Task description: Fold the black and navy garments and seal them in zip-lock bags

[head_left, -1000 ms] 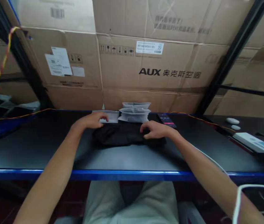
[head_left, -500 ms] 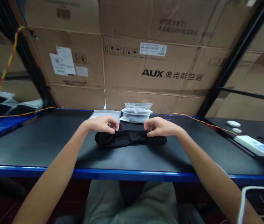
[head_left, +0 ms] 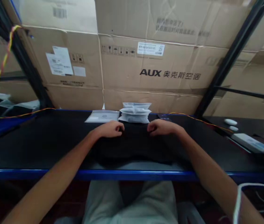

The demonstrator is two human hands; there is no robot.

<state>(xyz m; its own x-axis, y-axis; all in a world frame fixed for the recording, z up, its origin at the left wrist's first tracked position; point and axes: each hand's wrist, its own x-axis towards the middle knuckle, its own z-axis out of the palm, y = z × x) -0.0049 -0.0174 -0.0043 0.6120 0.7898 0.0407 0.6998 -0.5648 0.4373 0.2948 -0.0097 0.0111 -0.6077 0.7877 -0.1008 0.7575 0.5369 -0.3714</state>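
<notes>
A black cloth (head_left: 135,146) lies spread on the dark tabletop, its near edge close to the blue table edge; its outline is hard to tell from the table. My left hand (head_left: 112,128) is closed on the cloth's far left part, fingers curled. On the far right part my right hand (head_left: 158,127) is closed in the same way, pinching the fabric. Just beyond the hands stands a small stack of frosted plastic packets (head_left: 135,113). A flat clear bag (head_left: 103,116) lies to the left of that stack.
Large cardboard boxes (head_left: 122,71) form a wall behind the table (head_left: 40,172). Black posts rise at both sides. A thin red-yellow wire (head_left: 192,118) runs along the back. Bagged black items (head_left: 17,109) lie at the left, a white box (head_left: 250,141) at the right.
The black cloth has gone from a narrow folded bundle to a wider spread reaching nearer the table's front edge. My hands have closed more on its far side. The picture has become darker on the table.
</notes>
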